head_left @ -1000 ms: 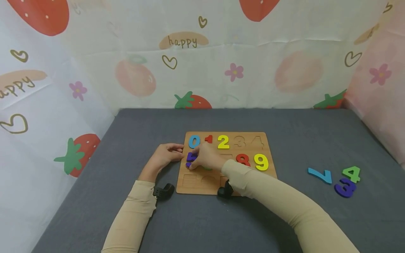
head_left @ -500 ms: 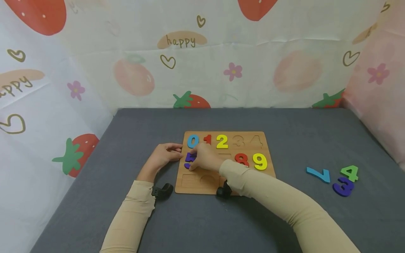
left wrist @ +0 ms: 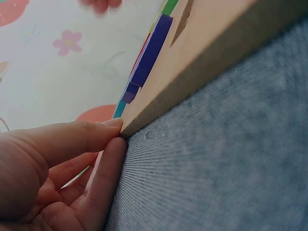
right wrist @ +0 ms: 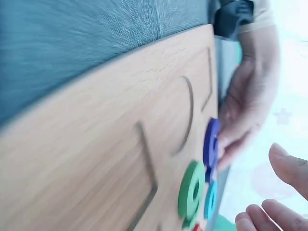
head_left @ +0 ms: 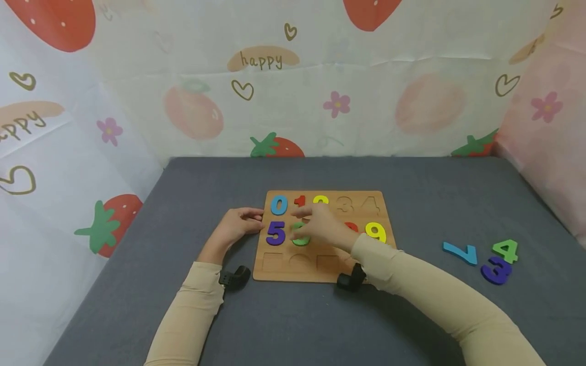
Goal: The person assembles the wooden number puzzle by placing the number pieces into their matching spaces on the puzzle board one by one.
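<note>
A wooden number board [head_left: 286, 272] lies on the table with coloured numbers set in it. At its left edge rests my left hand [head_left: 238, 222], thumb and fingertips touching the wood, as the left wrist view shows too. My right hand [head_left: 322, 223] hovers over the middle of the board, thumb and forefinger spread apart with nothing between them. It partly covers the green 6 [head_left: 300, 238], the yellow 2 [head_left: 320, 199] and the red 8 [head_left: 351, 226]. Flat in the second row's first place sits the purple 5 [head_left: 276, 234], uncovered.
A blue 7 [head_left: 460, 252], a green 4 [head_left: 505, 250] and a purple 3 [head_left: 496, 270] lie loose on the grey cloth [head_left: 458, 203] at the right. The blue 0 [head_left: 279, 205], red 1 [head_left: 299, 201] and yellow 9 [head_left: 376, 232] are on the board.
My right hand has let go of the purple 5 and moved right, its fingers spreading. The 5, tilted earlier, now lies flat. My left hand has stayed at the board's edge.
</note>
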`<state>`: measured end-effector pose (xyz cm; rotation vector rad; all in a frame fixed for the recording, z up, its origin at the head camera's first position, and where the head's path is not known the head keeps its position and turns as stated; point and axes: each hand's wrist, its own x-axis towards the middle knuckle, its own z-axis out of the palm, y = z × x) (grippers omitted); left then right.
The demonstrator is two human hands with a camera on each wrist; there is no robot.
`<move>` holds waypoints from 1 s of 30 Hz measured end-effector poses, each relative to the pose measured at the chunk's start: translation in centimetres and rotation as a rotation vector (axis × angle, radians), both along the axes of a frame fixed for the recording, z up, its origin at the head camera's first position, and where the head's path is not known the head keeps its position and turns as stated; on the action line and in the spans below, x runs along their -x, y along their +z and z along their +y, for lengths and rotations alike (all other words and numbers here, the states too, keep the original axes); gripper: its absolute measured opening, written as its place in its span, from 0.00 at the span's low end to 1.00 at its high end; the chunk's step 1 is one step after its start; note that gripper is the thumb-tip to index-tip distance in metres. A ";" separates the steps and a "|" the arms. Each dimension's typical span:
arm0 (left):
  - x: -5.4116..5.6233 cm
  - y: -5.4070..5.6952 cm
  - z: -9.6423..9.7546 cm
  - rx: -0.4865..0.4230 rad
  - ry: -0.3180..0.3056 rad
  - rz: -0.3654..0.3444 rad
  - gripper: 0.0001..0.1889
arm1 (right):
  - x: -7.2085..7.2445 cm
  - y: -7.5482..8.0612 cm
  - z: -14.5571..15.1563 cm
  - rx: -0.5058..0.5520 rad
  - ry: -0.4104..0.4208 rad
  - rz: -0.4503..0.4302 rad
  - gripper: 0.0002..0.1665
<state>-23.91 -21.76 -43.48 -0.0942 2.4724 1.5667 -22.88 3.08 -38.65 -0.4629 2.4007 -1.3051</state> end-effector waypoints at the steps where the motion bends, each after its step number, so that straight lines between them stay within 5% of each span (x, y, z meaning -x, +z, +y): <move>1: 0.0 -0.1 0.0 0.000 0.001 0.000 0.25 | -0.3 0.2 0.9 0.014 -0.003 -0.004 0.35; 14: 0.0 -0.3 -0.1 0.008 0.006 -0.006 0.25 | -3.8 1.1 11.4 -0.001 -0.179 0.079 0.36; 30: 0.2 -0.3 0.1 0.016 0.001 0.012 0.25 | -7.0 1.4 19.6 -0.080 -0.364 0.080 0.44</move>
